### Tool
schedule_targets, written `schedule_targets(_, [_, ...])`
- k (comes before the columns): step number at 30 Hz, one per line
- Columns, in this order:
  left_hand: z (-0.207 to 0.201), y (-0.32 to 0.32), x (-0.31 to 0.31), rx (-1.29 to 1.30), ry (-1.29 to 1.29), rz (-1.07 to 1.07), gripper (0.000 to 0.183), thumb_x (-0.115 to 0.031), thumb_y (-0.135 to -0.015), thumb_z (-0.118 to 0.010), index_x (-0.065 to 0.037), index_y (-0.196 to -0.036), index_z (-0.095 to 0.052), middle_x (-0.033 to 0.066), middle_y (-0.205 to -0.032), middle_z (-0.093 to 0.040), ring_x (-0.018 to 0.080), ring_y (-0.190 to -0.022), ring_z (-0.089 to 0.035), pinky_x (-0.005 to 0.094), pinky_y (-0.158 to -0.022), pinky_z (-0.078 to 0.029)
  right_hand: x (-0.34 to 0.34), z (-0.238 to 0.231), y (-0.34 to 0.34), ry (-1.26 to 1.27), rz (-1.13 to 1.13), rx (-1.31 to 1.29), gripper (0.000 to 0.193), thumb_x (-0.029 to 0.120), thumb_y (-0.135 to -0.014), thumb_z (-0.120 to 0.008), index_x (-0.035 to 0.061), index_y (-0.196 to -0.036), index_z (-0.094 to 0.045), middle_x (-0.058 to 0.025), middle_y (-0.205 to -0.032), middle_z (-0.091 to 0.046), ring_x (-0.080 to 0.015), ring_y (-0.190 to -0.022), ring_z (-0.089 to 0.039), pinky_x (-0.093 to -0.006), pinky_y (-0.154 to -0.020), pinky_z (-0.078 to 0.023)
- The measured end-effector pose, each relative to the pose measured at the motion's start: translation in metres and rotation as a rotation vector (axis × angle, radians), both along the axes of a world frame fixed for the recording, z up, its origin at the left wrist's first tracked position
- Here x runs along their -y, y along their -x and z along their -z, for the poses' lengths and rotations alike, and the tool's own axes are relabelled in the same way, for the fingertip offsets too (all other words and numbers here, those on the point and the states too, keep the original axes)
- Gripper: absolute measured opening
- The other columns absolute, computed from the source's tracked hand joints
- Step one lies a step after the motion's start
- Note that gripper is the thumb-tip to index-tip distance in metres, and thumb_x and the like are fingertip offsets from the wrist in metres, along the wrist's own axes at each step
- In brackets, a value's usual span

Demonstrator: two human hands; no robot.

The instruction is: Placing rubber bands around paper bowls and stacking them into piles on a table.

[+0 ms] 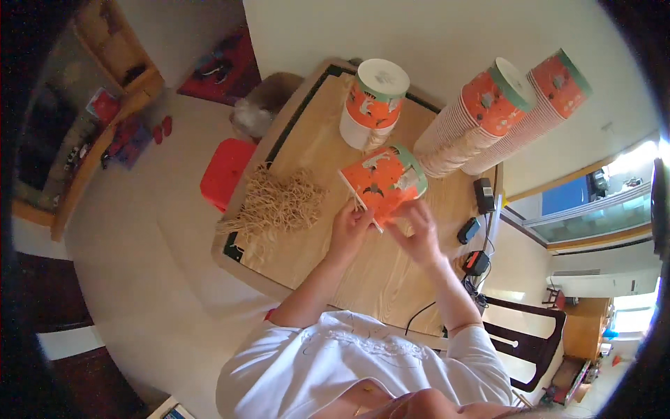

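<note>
An orange paper bucket (380,183) with a green band at its base lies tilted on its side over the table, its white rim toward the lower left. At that rim my left hand (349,229) is closed, pinching the edge. My right hand (420,234) curls its fingers against the lower side of the bucket, and its fingertips are slightly blurred. What lies between the fingers there is hidden. Left of my hands is a loose heap of tan twine cords (283,202).
Upside-down bucket stacks stand at the back: a short one (377,105), a tall one (474,115) and another (551,87). Black adapters (483,195) and cables line the table's right edge. A red stool (227,173) and a bin (262,108) stand left of the table (377,279).
</note>
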State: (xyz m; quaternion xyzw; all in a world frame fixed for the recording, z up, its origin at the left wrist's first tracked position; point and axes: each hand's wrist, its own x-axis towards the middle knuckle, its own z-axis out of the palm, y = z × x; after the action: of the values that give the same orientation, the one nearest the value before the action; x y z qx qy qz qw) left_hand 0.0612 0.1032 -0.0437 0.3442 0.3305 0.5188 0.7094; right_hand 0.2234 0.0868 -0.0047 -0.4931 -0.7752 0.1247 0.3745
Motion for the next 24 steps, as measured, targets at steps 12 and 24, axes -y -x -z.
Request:
schedule_targets(12, [-0.012, -0.008, -0.001, 0.185, -0.05, 0.059, 0.057, -0.003, -0.076, -0.065, -0.004, -0.125, -0.034, 0.0069, -0.117, -0.049, 0.0159, -0.106, -0.05, 0.0312, -0.087, -0.045, 0.014, 0.017, 0.022, 0.09, -0.054, -0.163, 0.014, 0.002, -0.08, -0.058, 0.0021, -0.093, -0.052, -0.0122, -0.085, -0.056, -0.0275, -0.08, -0.058, -0.0374, -0.066, -0.048])
schedule_targets(24, [0.032, -0.012, 0.023, 0.046, -0.094, 0.038, 0.047, 0.003, -0.08, -0.057, -0.002, -0.123, -0.038, 0.0084, -0.121, -0.049, 0.0172, -0.111, -0.049, 0.0303, -0.093, -0.041, 0.012, 0.023, 0.012, 0.099, 0.325, -0.22, 0.005, 0.003, -0.083, -0.056, 0.0018, -0.087, -0.054, -0.0077, -0.075, -0.058, -0.0148, -0.061, -0.055, -0.0278, -0.057, -0.046])
